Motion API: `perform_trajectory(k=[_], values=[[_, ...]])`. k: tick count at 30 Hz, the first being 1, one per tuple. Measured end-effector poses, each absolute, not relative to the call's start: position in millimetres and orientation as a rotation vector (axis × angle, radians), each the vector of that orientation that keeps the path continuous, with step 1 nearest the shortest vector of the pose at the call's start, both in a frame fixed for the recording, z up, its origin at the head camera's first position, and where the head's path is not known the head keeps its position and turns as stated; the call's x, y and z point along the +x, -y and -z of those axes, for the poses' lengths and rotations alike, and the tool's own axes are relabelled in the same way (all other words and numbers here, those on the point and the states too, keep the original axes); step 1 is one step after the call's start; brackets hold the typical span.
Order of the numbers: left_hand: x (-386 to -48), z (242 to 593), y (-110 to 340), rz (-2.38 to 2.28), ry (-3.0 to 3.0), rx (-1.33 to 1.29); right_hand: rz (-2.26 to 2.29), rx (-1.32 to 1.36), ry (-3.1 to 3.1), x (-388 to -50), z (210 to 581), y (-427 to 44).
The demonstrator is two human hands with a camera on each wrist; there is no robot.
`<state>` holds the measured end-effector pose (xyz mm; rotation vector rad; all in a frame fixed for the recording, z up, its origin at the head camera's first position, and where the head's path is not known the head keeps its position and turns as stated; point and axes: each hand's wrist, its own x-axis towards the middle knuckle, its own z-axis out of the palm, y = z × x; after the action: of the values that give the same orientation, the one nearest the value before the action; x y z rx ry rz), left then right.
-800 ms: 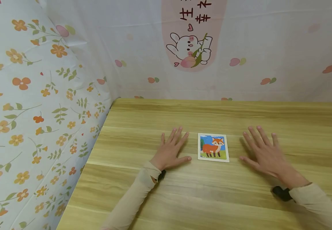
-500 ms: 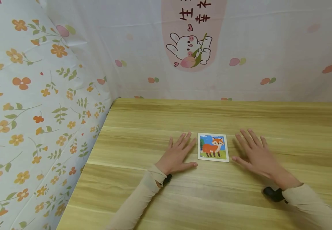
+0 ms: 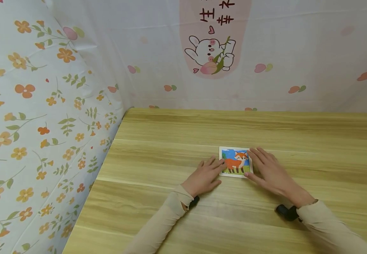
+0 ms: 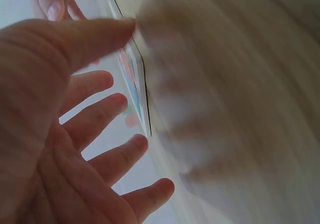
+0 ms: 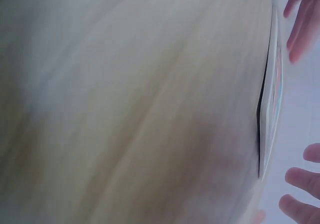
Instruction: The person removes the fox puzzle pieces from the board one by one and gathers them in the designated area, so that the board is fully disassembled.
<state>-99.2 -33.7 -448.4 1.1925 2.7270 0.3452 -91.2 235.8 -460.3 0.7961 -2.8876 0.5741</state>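
Observation:
A square fox picture board [image 3: 235, 163] with a white border lies flat on the wooden table. My left hand [image 3: 200, 179] is at its left side, the index fingertip overlapping the border in the head view. At the right side is my right hand [image 3: 273, 176], thumb and fingertips over the board's right edge. The left wrist view shows the left hand [image 4: 75, 139] with loosely spread fingers beside the thin board [image 4: 136, 79]. In the right wrist view, fingers of the right hand [image 5: 300, 184] lie near the board's edge [image 5: 270, 99]. Whether either hand touches it I cannot tell.
The wood-grain table [image 3: 158, 127] extends around the board on all sides. Behind it hangs a pale curtain [image 3: 297, 46] with a rabbit print. A flowered cloth [image 3: 43, 113] hangs along the left side. Black straps or devices sit at both wrists.
Both hands have moved inward from either side, the left to the right and the right to the left, up to the board. The board stays in place.

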Motion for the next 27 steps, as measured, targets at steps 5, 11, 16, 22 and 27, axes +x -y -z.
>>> perform_trajectory(k=[5, 11, 16, 22, 27], values=[[-99, 452, 25, -0.341, -2.741, 1.224, -0.59, 0.821, 2.874, -96, 462, -226], [-103, 454, 17, -0.324, -2.794, 1.243, -0.64, 0.819, 2.877, -100, 462, -212], [-107, 456, 13, -0.352, -2.821, 1.26, -0.652, 0.825, 2.851, -104, 461, -205], [-109, 454, 13, -0.439, -2.816, 1.247, -0.639, 0.829, 2.808, -111, 463, -201], [-108, 452, 15, -0.466, -2.812, 1.222, -0.605, 0.829, 2.827, -117, 460, -195]])
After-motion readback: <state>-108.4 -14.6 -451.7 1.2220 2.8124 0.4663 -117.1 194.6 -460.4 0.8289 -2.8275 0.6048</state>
